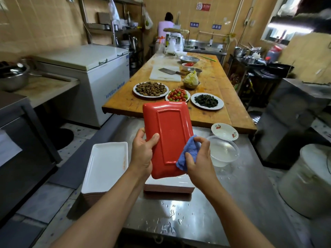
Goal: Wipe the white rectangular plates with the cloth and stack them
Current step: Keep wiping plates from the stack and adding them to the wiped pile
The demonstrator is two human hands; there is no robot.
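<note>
Taking the stack of plates (169, 184) under the hands as landmark: the steel tabletop (179, 208) nearer the person than the stack lies bare but wet with drops, free for a hand to pass. Left of the stack stands a second pile of plates (105, 167) at the tabletop's edge, a narrow gap between them. Right of the stack a clear plastic bowl (223, 151) and a small patterned bowl (224, 131) block the way. Beyond the stack the wooden tabletop (220, 111) rises as a step.
</note>
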